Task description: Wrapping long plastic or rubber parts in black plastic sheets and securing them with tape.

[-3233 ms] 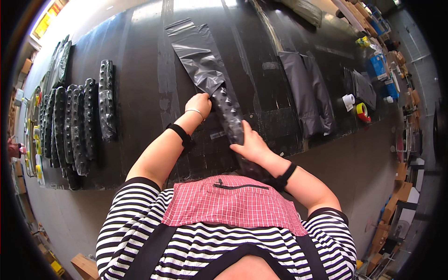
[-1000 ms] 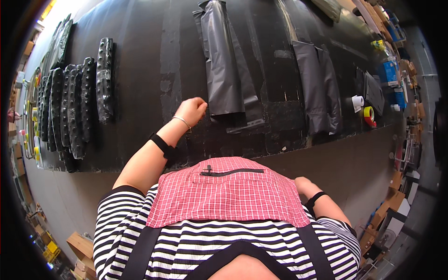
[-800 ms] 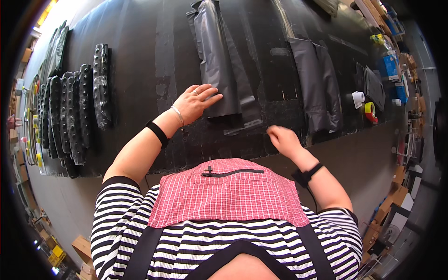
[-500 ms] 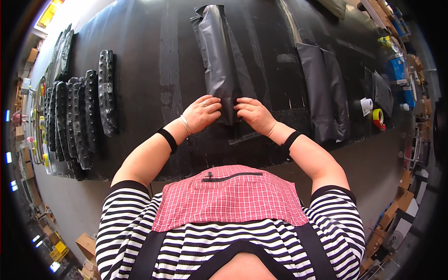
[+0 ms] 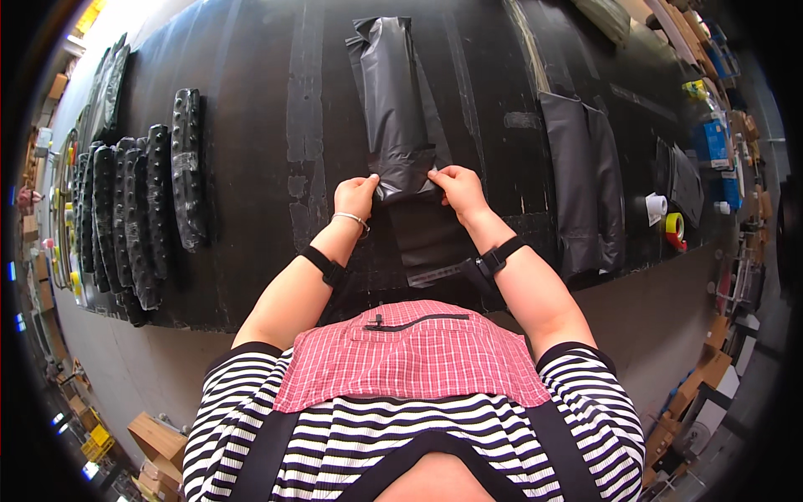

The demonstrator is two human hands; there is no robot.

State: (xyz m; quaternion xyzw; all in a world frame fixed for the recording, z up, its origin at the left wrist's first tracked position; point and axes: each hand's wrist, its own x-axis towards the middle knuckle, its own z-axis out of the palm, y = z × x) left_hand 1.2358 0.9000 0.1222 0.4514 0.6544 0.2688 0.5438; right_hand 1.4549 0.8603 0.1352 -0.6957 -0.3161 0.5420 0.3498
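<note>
A long dark grey plastic mailing bag [image 5: 393, 105] lies lengthwise on the black table in front of me, bulging as if something is inside. Its near end is turned up in a crease between my hands. At the left corner of that end, my left hand [image 5: 357, 197] pinches the plastic between thumb and fingers. The right corner is gripped the same way by my right hand [image 5: 462, 189]. A flat dark strip of plastic [image 5: 431, 243] reaches from under the bag toward me. What the bag contains is hidden.
Several black bubble-wrapped bundles [image 5: 156, 213] lie at the left of the table [image 5: 259, 167]. To the right is another dark grey plastic bag [image 5: 577, 184]. Farther right sit a white roll [image 5: 656, 207], a yellow-and-red tape roll [image 5: 674, 227] and a stack of dark sheets [image 5: 686, 176].
Both hands have changed from resting on the bag's near part to pinching its corners. The near end is now folded up, and more of the flat strip shows.
</note>
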